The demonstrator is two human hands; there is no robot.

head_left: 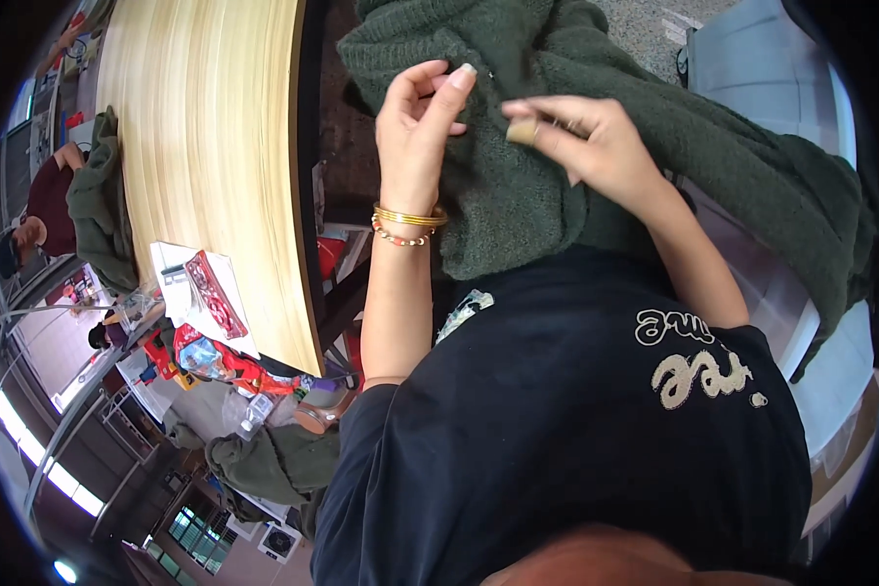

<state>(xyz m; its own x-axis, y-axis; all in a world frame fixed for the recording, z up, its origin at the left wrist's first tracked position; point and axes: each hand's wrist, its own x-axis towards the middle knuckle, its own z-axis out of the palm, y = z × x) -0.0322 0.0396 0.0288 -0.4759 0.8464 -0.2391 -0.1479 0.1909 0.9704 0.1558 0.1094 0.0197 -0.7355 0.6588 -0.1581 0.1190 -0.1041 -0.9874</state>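
Note:
A dark green knitted garment [518,210] lies over my lap and spreads off to the right. Above its ribbed part, my left hand [420,117] is closed, with thumb and fingers drawn together; anything between the tips is too small to name. Gold bangles and a beaded bracelet [400,230] circle that wrist. My right hand [596,146] is just to the right over the knit, its fingers brought together and partly blurred. A tan band [523,131] sits at its fingertips. Whatever it pinches cannot be made out.
A wood-grain table [215,117] stands at my left, with a red ornate strip [215,293] on white sheets near its corner. Past it lie bags [205,356] and a plastic bottle [256,412]. Another person [49,210] sits across the table. A pale bluish surface [772,78] is at right.

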